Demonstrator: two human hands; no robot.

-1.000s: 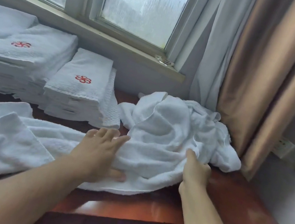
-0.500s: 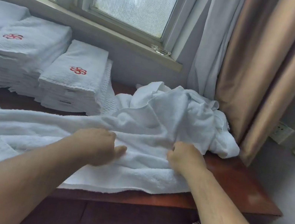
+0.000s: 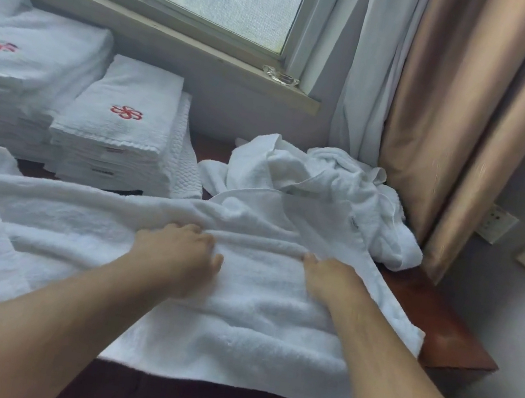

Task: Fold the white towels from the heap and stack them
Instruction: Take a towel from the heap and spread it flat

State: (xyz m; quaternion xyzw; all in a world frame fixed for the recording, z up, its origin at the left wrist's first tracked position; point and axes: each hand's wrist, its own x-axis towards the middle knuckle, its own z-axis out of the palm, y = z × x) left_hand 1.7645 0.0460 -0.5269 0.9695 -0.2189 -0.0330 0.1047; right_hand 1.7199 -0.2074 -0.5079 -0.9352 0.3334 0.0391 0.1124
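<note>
The white towel (image 3: pixel 251 318) lies across the counter (image 3: pixel 441 326), long axis nine to three o'clock. Left hand (image 3: pixel 175 253) and right hand (image 3: pixel 332 280) hold a closed grip on its raised fold, side by side; the heap (image 3: pixel 326 181) lies at one o'clock.

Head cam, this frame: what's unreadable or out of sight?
All head view.
1. Fingertips of left hand and right hand: curled under, hidden by knuckles; grip on spread towel unconfirmed.
2. Spread towel's left end: cut by frame edge.
3. Heap: towel count lost in crumpled overlaps.
4. Wide stack: cut by left edge.
5. Narrow stack's edge tags: too small to read.
</note>
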